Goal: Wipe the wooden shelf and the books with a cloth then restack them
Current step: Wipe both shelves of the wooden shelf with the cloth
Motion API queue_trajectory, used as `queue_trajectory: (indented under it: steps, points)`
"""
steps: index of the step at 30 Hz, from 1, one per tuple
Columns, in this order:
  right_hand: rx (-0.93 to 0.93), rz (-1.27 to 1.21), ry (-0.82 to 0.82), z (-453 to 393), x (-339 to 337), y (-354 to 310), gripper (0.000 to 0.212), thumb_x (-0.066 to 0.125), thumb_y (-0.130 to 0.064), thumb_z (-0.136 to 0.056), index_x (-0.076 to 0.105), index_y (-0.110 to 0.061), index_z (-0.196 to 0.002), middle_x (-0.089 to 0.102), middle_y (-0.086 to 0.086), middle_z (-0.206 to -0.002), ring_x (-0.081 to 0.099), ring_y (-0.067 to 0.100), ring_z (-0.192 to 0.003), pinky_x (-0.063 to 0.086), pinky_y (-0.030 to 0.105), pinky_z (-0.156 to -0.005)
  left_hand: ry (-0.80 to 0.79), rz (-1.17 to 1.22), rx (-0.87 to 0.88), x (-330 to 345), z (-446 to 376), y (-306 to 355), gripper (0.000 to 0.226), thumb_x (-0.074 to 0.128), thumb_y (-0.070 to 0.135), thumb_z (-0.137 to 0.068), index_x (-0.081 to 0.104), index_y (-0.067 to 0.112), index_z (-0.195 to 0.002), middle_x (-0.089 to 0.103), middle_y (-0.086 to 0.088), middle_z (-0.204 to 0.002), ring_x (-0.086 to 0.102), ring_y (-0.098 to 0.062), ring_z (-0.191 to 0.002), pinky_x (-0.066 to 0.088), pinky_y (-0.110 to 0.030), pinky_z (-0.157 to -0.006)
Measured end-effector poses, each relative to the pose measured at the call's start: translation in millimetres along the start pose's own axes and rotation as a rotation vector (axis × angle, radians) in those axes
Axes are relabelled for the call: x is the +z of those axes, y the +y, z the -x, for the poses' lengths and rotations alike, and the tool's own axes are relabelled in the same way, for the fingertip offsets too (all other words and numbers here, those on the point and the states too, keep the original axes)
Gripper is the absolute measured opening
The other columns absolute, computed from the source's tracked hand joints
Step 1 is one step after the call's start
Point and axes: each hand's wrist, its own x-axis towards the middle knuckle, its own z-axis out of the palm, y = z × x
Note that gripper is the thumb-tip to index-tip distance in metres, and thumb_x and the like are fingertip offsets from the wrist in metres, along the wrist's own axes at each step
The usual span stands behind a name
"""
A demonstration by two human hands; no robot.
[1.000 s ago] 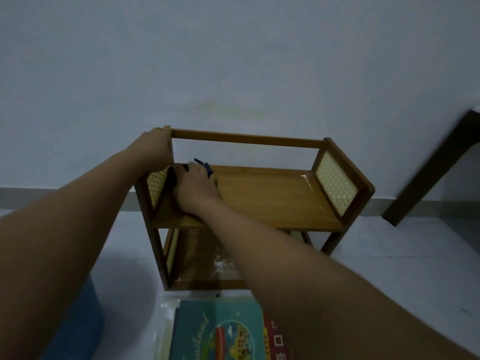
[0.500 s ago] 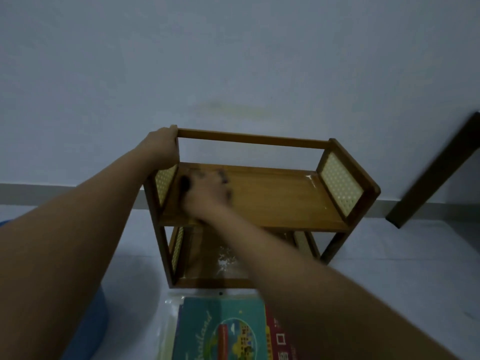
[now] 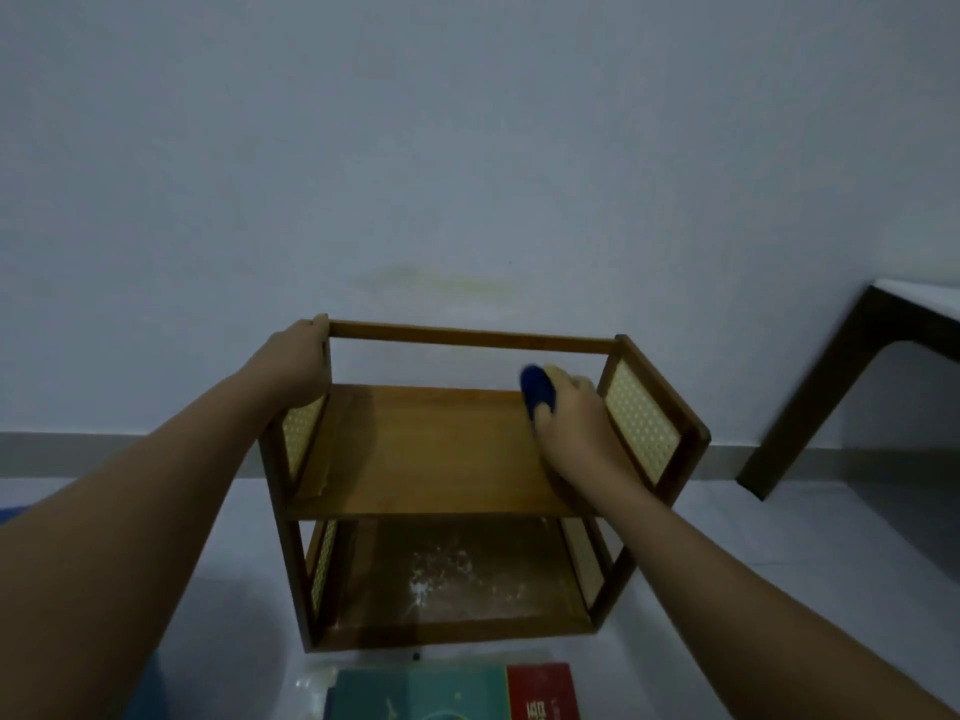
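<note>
A small two-tier wooden shelf (image 3: 441, 449) with woven side panels stands on the pale floor against the wall. My left hand (image 3: 296, 361) grips its top left corner post. On the upper board, at its right end beside the right side panel, my right hand (image 3: 576, 423) presses a dark blue cloth (image 3: 537, 392). The lower board (image 3: 457, 574) carries white dust specks. Books lie flat on the floor in front of the shelf: a teal one (image 3: 421, 693) and a red one (image 3: 540, 691), both cut off by the frame's bottom edge.
A dark wooden table leg (image 3: 810, 397) slants down at the right, with its pale top above. A blue object (image 3: 148, 688) shows under my left arm at the lower left. A clear plastic wrapper (image 3: 311, 688) lies beside the books.
My right hand has slid the blue cloth along the upper board from its left end to its right end. My left hand has kept its grip on the corner post.
</note>
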Motion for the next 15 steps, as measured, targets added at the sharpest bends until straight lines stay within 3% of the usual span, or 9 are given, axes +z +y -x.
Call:
queue_trajectory:
  steps: [3, 5, 7, 11, 15]
  points:
    - [-0.378, 0.015, 0.210, -31, 28, -80, 0.040, 0.057, -0.012, -0.091, 0.051, -0.018, -0.130, 0.050, 0.015, -0.132, 0.047, 0.035, -0.121, 0.040, 0.050, -0.102, 0.022, -0.026, 0.009, 1, -6, -1, 0.059, 0.035, 0.001, -0.095, 0.016, 0.004, -0.151, 0.037, -0.019, -0.147, 0.046, -0.036, -0.123, 0.042, -0.039, -0.098]
    - [-0.682, 0.184, 0.171, -42, 58, -126, 0.037, 0.058, -0.010, -0.089, 0.053, -0.018, -0.125, 0.048, 0.016, -0.134, 0.040, 0.040, -0.128, 0.036, 0.056, -0.101, 0.035, -0.039, 0.026, 3, -8, -3, 0.056, 0.035, 0.000, -0.094, 0.022, 0.003, -0.149, 0.038, -0.020, -0.146, 0.048, -0.037, -0.121, 0.041, -0.039, -0.095]
    - [-0.836, 0.369, 0.049, -52, 79, -143, 0.053, 0.057, -0.006, -0.088, 0.044, -0.021, -0.137, 0.035, 0.016, -0.148, 0.025, 0.040, -0.138, 0.031, 0.057, -0.103, 0.033, -0.029, 0.054, 5, -9, -6, 0.051, 0.035, -0.002, -0.093, 0.031, 0.003, -0.144, 0.042, -0.021, -0.142, 0.049, -0.038, -0.118, 0.041, -0.040, -0.092]
    - [-0.806, 0.343, 0.085, -70, 63, -89, 0.068, 0.058, 0.005, -0.081, 0.043, -0.023, -0.141, 0.036, 0.017, -0.150, 0.027, 0.044, -0.138, 0.034, 0.059, -0.105, 0.023, -0.046, 0.024, 6, -15, -7, 0.059, 0.035, -0.001, -0.094, 0.017, 0.004, -0.151, 0.036, -0.018, -0.147, 0.048, -0.033, -0.121, 0.043, -0.037, -0.094]
    - [-0.449, 0.381, 0.077, -75, 7, 8, 0.080, 0.059, 0.009, -0.081, 0.032, -0.030, -0.145, 0.022, 0.010, -0.157, 0.014, 0.035, -0.144, 0.022, 0.052, -0.116, 0.026, -0.046, 0.015, 7, -14, -5, 0.062, 0.036, -0.001, -0.094, 0.013, 0.004, -0.151, 0.033, -0.017, -0.149, 0.047, -0.032, -0.124, 0.044, -0.036, -0.095]
